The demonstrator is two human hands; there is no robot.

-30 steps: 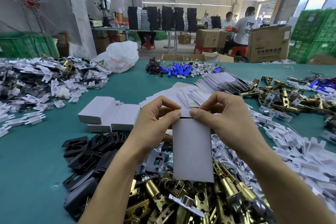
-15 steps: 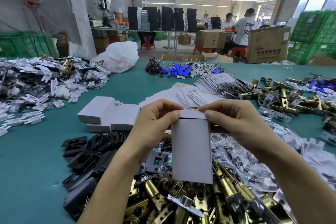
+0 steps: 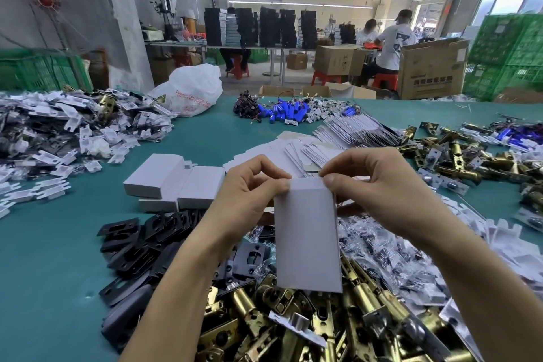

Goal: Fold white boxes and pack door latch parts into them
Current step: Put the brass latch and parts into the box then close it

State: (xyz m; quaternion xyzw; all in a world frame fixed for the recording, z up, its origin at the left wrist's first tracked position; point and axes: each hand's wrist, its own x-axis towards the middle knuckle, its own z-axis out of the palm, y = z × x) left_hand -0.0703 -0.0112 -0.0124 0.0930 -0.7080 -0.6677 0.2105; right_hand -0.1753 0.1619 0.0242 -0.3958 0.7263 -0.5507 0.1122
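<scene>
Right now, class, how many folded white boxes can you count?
4 visible: the held box, pinched by left hand and right hand; a far-left box and a middle box side by side on the table; a lower box beneath them. Others may be hidden underneath.

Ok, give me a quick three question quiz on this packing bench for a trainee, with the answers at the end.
1. True or false: the left hand and the right hand both pinch the top edge of the white box.
2. Which pile lies under the box's lower end? A) blue cylinders B) brass latch bolts C) flat cards
3. On which side of the held box do the closed white boxes lie?
Key: 1 true; 2 B; 3 the person's left, on the green table.
</scene>
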